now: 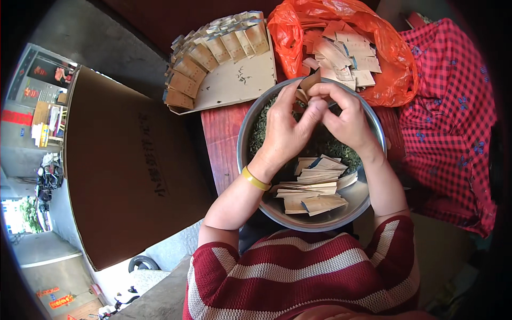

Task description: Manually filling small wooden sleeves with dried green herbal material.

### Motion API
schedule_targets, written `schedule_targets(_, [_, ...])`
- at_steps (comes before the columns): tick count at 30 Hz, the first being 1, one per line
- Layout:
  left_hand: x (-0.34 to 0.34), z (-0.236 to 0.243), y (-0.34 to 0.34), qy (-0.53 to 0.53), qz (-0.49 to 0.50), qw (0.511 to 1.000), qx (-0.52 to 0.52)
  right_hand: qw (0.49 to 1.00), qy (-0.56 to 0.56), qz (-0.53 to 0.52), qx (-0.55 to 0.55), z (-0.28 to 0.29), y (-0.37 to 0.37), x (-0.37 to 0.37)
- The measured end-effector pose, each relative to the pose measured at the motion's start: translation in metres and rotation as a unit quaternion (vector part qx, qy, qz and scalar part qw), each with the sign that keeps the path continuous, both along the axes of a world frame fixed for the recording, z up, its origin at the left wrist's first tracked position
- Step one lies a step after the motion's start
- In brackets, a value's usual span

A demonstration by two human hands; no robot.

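Over a wide metal basin (pixel 242 140), both my hands close on one small brown paper packet (pixel 310 81) near the far rim. My left hand (pixel 288 127), with a yellow bangle at the wrist, pinches it from the left. The fingers of my right hand (pixel 348 114) curl round its right side, thumbs close together. My fingers hide the packet's lower part. Dried green leaves (pixel 258 133) lie in the basin below. At its near side rests a loose pile of flat paper packets (pixel 314 188), some overlapping.
A shallow cardboard tray (pixel 234 80) at the back left holds rows of upright packets and scattered leaf bits. Beside it, an open red plastic bag (pixel 394 69) contains more packets. A large cardboard box (pixel 128 170) stands left; red checked cloth (pixel 448 122) hangs right.
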State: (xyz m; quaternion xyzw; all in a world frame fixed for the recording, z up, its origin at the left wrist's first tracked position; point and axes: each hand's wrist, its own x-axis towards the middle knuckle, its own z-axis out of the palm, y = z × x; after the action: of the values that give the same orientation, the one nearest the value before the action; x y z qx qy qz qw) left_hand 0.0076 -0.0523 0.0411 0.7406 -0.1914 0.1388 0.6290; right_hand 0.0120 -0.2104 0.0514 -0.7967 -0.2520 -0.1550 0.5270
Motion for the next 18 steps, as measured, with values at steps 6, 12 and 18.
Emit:
schedule_targets(6, [0.004,0.001,0.004,0.073,0.017,0.985,-0.155,0.996,-0.005,-0.071,0.047,0.002,-0.006,0.005])
schedule_targets(12, [0.009,0.003,0.004,0.111,-0.044,0.963,-0.242,0.960,0.238,0.100,0.107,-0.013,-0.017,0.016])
schedule_targets(18, [0.014,-0.004,0.006,0.100,-0.028,0.969,-0.222,0.995,0.089,0.046,0.020,-0.016,-0.010,0.013])
